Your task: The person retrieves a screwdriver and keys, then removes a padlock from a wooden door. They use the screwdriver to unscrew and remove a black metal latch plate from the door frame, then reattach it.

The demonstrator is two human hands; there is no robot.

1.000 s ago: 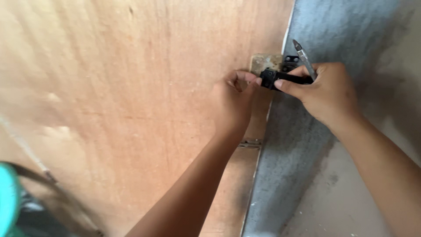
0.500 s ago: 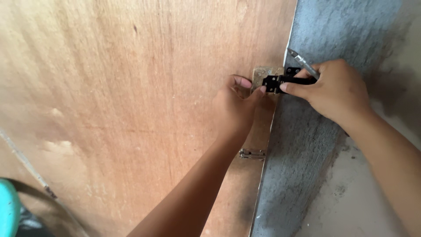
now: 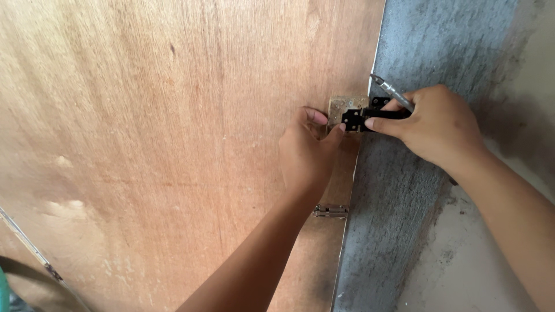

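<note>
While I look down from the head camera, I count two hands at work on one plywood door panel [image 3: 173,144], both of them the person's own. My left hand [image 3: 306,153] lies against the panel with its fingers bent toward one small pale wood block [image 3: 346,106] set at the panel's edge; the thumb tip touches the black metal bracket [image 3: 355,118] that sits across that block. I read this hand as loosely curled and pressing rather than clamped around anything.

My right hand [image 3: 436,127] is closed around the other end of the same black bracket, fingers wrapped together over it, and it also holds one slim silver tool [image 3: 393,92] whose pointed tip sticks up and to the left above the knuckles. I cannot tell what kind of tool it is.

The bracket spans the gap between the panel's edge and the grey rough wall [image 3: 428,52] just beside it. I see one bracket only. Lower on the same edge, below my left wrist, sits one small silver hinge [image 3: 330,211], well apart from the bracket. A pale concrete surface [image 3: 462,260] lies beyond the wall at the lower right.
</note>
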